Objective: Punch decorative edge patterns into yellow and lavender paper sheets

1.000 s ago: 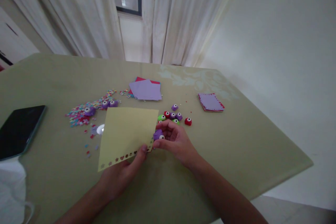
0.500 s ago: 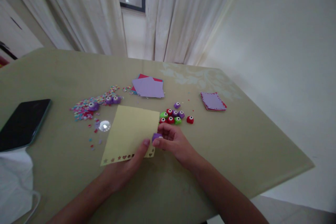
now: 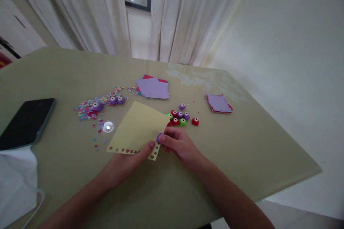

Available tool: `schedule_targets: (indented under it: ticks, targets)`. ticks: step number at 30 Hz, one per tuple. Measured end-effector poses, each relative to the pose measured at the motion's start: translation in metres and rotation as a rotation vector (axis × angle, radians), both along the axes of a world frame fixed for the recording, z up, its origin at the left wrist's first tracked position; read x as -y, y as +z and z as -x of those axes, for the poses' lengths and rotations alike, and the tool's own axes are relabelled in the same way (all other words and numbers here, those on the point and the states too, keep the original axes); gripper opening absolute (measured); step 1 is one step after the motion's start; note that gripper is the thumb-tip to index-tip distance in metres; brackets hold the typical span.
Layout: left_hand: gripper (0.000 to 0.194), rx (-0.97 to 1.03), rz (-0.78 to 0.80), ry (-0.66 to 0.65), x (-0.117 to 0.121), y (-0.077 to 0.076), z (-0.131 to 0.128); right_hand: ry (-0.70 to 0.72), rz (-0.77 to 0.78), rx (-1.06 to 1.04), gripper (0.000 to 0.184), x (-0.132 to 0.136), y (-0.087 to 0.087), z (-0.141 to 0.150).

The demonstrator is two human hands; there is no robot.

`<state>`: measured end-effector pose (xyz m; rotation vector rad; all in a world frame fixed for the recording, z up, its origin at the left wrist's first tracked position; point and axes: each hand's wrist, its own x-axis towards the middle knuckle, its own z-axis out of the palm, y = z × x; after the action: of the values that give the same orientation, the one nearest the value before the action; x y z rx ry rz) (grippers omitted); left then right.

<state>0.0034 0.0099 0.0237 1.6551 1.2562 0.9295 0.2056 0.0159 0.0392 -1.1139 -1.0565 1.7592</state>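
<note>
My left hand (image 3: 131,162) grips a sheet of yellow paper (image 3: 139,125) by its near edge, thumb on top. Small punched shapes, among them hearts, stars and flowers, run along the near edge and up the lower right edge. At that right edge my right hand (image 3: 178,145) is closed on a small purple paper punch (image 3: 159,137), its thumb pressed on top; the punch sits over the paper's edge and is mostly covered by the fingers. Just beyond the right hand are several red, green and purple punches (image 3: 178,116) in a cluster, each with an eye-like spot.
Colourful punched confetti (image 3: 91,107) and more purple punches (image 3: 117,100) lie at left, near a shiny round disc (image 3: 108,127). A phone (image 3: 27,123) and white cloth-like item (image 3: 17,186) are far left. Stacked paper sheets (image 3: 153,87) and a punched purple-red stack (image 3: 219,103) lie farther back.
The yellow paper has turned in my hands, its far edge now slanting down to the right. The purple punch has moved up along the right edge, and my right thumb now presses on it.
</note>
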Motion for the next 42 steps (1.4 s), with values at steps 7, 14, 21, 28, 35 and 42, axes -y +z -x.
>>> schedule_targets:
  ticks: [7,14,21,28,35,42]
  targets:
    - [0.044,0.013,-0.030,-0.011,-0.001,0.002,-0.001,-0.021,0.047,0.021,0.049,0.002,-0.003,0.002]
    - [0.043,0.010,0.022,-0.025,-0.001,-0.005,0.002,-0.012,0.060,-0.006,0.049,0.002,-0.002,0.002]
    - [0.043,0.017,0.027,-0.054,-0.001,-0.008,0.003,-0.011,0.042,0.005,0.049,0.002,-0.003,0.002]
    - [0.043,0.031,0.031,-0.037,-0.002,-0.007,0.002,0.003,0.062,0.043,0.055,0.003,-0.001,0.003]
    - [0.050,0.001,0.152,-0.039,-0.001,0.007,-0.002,0.015,0.038,0.042,0.059,0.002,0.001,0.004]
    - [0.044,0.027,0.105,-0.062,-0.003,0.001,0.000,-0.007,0.049,0.040,0.057,0.003,-0.002,0.003]
